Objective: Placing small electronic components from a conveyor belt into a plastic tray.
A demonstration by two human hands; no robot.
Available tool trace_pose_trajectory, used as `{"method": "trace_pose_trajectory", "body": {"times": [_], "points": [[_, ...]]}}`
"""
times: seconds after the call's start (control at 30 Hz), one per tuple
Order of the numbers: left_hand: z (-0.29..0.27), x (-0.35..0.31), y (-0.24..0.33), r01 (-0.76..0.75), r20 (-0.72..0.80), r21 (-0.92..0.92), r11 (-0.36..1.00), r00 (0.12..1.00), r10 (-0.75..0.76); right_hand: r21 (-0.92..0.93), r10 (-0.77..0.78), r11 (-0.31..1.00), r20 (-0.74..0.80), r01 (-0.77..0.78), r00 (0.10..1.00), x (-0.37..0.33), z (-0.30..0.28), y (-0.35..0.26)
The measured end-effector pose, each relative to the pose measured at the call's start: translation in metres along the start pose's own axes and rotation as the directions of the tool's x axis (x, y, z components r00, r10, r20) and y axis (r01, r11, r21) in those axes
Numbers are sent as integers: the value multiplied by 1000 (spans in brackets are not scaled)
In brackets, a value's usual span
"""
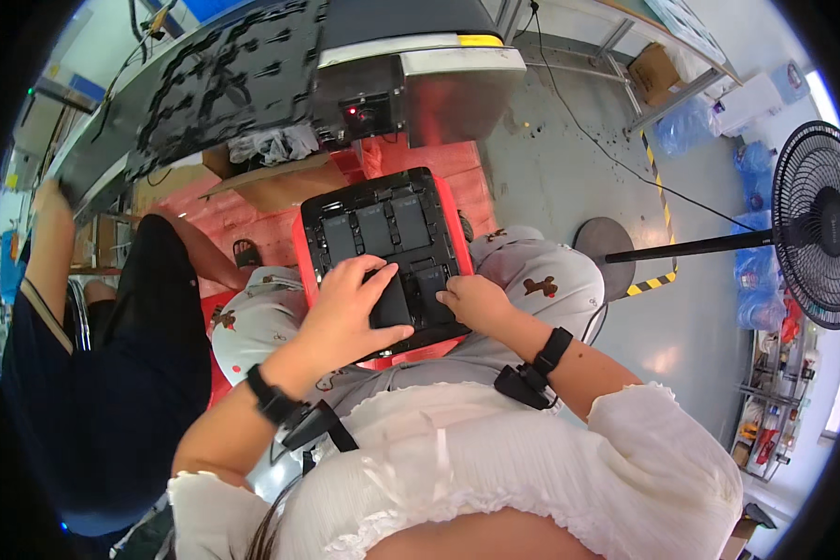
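A black moulded tray (322, 245) rests on my lap, on top of a red bin (461, 229). Several dark flat rectangular pieces sit in its compartments, among them one piece (407, 224) in the upper part. My left hand (341, 315) spans a black rectangular block (394, 303) at the tray's lower middle, fingertips on its top end and thumb by its bottom end. At the tray's lower right, my right hand (476, 303) is closed, thumb and fingertips together over the inner side of the edge. What it pinches there is too small to make out.
Ahead stands a bench or machine (462, 93) with more black moulded trays (224, 84). An opened cardboard box (275, 185) lies below it. A co-worker's leg (163, 289) is close on my left. At right stands a black fan (817, 224), its round base (607, 257) beside my knee.
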State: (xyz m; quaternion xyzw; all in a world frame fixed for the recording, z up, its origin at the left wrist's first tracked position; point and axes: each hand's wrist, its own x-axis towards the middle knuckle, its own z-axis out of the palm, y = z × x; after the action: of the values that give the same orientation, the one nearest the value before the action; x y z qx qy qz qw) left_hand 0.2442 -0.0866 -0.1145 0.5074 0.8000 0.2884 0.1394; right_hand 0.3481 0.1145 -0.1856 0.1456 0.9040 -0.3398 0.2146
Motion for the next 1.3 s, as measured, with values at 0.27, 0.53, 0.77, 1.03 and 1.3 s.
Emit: {"method": "trace_pose_trajectory", "body": {"times": [0.27, 0.53, 0.77, 1.03, 1.3], "points": [[63, -14, -42, -66, -1, 275, 959, 998, 69, -293, -287, 920, -50, 261, 957, 8, -47, -44], [75, -28, -48, -88, -52, 187, 979, 994, 99, -660, -851, 504, -489, 557, 190, 20, -191, -146], [27, -17, -33, 93, -348, -165, 982, 926, -147, -851, -800, 495, -367, 174, 475, 40, -163, -133], [-5, -55, -48, 217, -90, -878, 426, 800, -593, -423, -854, 422, 112, 802, 508, -57, -42, -128], [75, -63, -114, 471, -376, -449, 760, 672, -638, -765, -486, 535, 68, 359, 871, -14, 23, -40]]}}
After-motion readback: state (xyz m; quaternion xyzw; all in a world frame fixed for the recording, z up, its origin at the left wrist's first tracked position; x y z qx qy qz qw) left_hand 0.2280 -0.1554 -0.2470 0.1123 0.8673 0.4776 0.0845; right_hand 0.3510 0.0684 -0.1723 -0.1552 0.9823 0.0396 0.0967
